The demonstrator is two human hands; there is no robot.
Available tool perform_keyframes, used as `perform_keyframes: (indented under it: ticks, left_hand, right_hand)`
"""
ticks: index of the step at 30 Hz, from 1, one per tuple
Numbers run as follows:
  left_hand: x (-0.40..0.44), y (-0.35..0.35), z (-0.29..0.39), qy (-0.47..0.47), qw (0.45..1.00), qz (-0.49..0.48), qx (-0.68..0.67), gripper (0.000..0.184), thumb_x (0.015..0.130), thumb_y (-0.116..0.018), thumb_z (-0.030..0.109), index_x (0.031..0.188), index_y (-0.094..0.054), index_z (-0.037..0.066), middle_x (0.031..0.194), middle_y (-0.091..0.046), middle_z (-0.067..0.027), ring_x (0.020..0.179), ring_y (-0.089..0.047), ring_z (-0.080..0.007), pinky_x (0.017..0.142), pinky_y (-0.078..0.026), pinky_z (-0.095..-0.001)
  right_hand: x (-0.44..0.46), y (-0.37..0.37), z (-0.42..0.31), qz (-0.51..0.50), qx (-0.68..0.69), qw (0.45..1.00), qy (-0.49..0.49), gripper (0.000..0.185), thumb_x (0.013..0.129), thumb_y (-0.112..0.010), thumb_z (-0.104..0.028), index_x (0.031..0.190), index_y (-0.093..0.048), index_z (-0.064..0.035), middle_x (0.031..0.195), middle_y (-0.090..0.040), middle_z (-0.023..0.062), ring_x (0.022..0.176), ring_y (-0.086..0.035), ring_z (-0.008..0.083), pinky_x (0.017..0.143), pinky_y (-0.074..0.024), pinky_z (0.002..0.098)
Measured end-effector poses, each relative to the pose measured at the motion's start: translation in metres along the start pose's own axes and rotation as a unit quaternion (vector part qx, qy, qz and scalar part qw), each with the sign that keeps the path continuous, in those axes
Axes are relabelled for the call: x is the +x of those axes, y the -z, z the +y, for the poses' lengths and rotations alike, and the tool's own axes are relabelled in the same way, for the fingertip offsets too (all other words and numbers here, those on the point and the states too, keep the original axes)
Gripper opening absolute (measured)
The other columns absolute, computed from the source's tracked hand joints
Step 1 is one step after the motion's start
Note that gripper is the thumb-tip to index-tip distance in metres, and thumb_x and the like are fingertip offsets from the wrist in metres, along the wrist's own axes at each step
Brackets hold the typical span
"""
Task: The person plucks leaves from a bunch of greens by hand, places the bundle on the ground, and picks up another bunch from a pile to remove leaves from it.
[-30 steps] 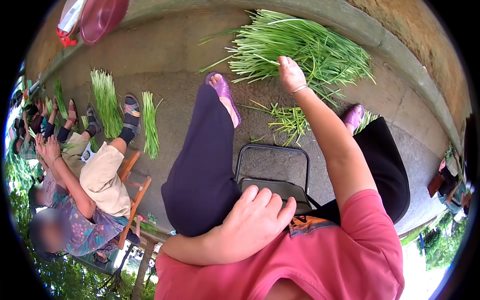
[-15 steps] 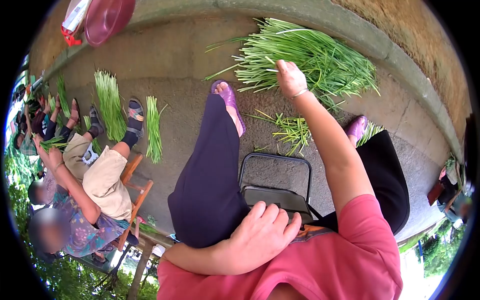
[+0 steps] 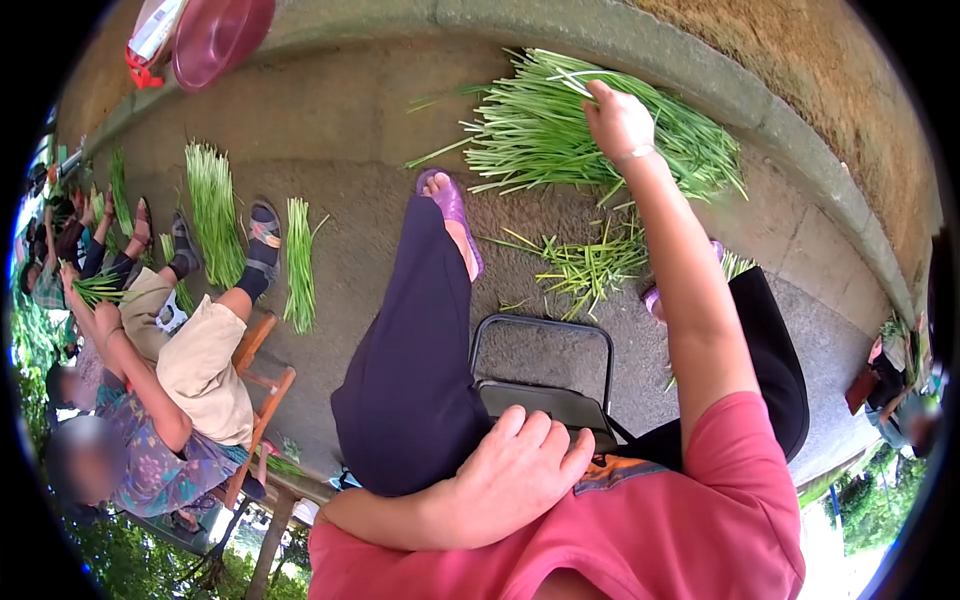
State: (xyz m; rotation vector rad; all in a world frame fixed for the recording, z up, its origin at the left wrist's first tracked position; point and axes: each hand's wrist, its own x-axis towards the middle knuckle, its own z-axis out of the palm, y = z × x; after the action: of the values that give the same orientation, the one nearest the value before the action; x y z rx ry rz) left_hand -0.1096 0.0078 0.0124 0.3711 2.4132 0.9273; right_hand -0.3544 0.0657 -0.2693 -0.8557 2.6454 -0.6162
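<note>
the right hand (image 3: 617, 118), with a bracelet (image 3: 636, 152) on the wrist, is at the upper edge of the big pile of green stalks (image 3: 570, 145), which lies on the ground (image 3: 390, 120) near the curb (image 3: 770, 105). its fingers touch pale stalk ends; if they grip them, i cannot tell. the left hand (image 3: 527, 462) rests at the lap, fingers loosely bent and slightly apart. shorter cut pieces (image 3: 592, 268) lie between the pile and the metal-framed chair (image 3: 545, 322).

Pavement (image 3: 365, 180) open between left bundle (image 3: 300, 270) and left leg (image 3: 410, 350), passable. Far curb (image 3: 735, 90) backs stalk pile (image 3: 540, 140); right arm (image 3: 695, 300) crosses right side, black metal frame (image 3: 545, 320) obstructs near middle
</note>
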Motion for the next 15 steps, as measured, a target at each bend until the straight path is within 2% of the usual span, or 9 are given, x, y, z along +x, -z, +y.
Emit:
perform_keyframes:
  ticks: [2,3,6,7,9,11,13,15]
  left_hand:
    - [0.0,0.001,0.0,0.003,1.0,-0.009,-0.003,0.03,0.072,-0.051,0.014,0.1,-0.058,0.006,0.071,-0.046,-0.0033,0.068,-0.045,-0.0162,0.062,-0.034,-0.0284]
    - [0.001,0.002,0.0,0.004,1.0,-0.011,-0.003,0.03,0.072,-0.051,0.014,0.1,-0.058,0.006,0.071,-0.046,-0.0033,0.068,-0.045,-0.0162,0.062,-0.034,-0.0284]
    - [0.005,0.004,-0.001,0.016,0.999,-0.028,-0.001,0.031,0.072,-0.051,0.013,0.101,-0.058,0.006,0.072,-0.046,-0.0034,0.068,-0.045,-0.0162,0.063,-0.035,-0.0278]
    - [0.006,0.004,-0.001,0.009,1.0,-0.022,-0.002,0.031,0.072,-0.05,0.013,0.101,-0.058,0.006,0.072,-0.047,-0.0033,0.069,-0.045,-0.016,0.063,-0.035,-0.0277]
    - [0.007,0.003,-0.001,0.002,1.0,-0.018,-0.006,0.031,0.072,-0.05,0.013,0.101,-0.058,0.006,0.073,-0.047,-0.0033,0.069,-0.045,-0.0157,0.064,-0.035,-0.0275]
    - [0.005,0.002,-0.002,0.007,1.0,-0.015,-0.005,0.031,0.072,-0.05,0.013,0.101,-0.058,0.006,0.074,-0.048,-0.0033,0.069,-0.045,-0.0155,0.064,-0.035,-0.0276]
    - [0.004,0.002,-0.002,0.006,1.0,-0.012,-0.002,0.03,0.072,-0.05,0.013,0.101,-0.058,0.006,0.074,-0.048,-0.0033,0.07,-0.045,-0.0154,0.064,-0.035,-0.0276]
    - [0.003,0.002,-0.002,0.004,1.0,-0.008,0.002,0.03,0.072,-0.05,0.014,0.101,-0.058,0.006,0.073,-0.048,-0.0033,0.07,-0.045,-0.0153,0.064,-0.035,-0.0276]
  right_hand:
    - [0.021,-0.024,0.014,-0.049,-0.09,0.995,-0.003,0.014,0.08,-0.048,-0.008,0.092,-0.055,-0.0123,0.08,-0.062,0.0142,0.077,-0.062,0.0318,0.062,-0.0492,0.0415]
    - [0.031,-0.029,0.017,-0.05,-0.088,0.995,-0.004,0.014,0.08,-0.048,-0.008,0.092,-0.055,-0.0123,0.08,-0.062,0.0142,0.077,-0.062,0.0318,0.062,-0.0492,0.0415]
    - [0.049,-0.046,0.029,-0.086,-0.149,0.985,-0.015,0.021,0.081,-0.045,-0.013,0.098,-0.057,-0.0173,0.09,-0.061,0.0144,0.079,-0.061,0.0334,0.064,-0.0488,0.042]
    - [0.054,-0.05,0.034,-0.089,-0.147,0.985,-0.016,0.021,0.081,-0.045,-0.013,0.098,-0.057,-0.0173,0.09,-0.061,0.0144,0.079,-0.061,0.0334,0.064,-0.0488,0.042]
    - [0.057,-0.052,0.041,-0.136,-0.227,0.964,0.011,0.027,0.079,-0.049,-0.007,0.103,-0.053,-0.0157,0.098,-0.059,0.0141,0.083,-0.062,0.0309,0.066,-0.051,0.0397]
    - [0.052,-0.049,0.046,-0.122,-0.229,0.965,0.03,0.026,0.078,-0.049,-0.008,0.103,-0.051,-0.0142,0.098,-0.057,0.0121,0.087,-0.06,0.0282,0.067,-0.0511,0.0377]
    - [0.045,-0.038,0.05,-0.012,-0.188,0.972,0.14,0.019,0.077,-0.049,-0.008,0.096,-0.051,-0.0124,0.094,-0.055,0.0084,0.091,-0.057,0.0249,0.068,-0.0507,0.0361]
    - [0.038,-0.018,0.042,-0.007,-0.193,0.969,0.151,0.015,0.076,-0.049,-0.008,0.09,-0.049,-0.0117,0.091,-0.053,0.0055,0.09,-0.053,0.0227,0.068,-0.0487,0.0341]
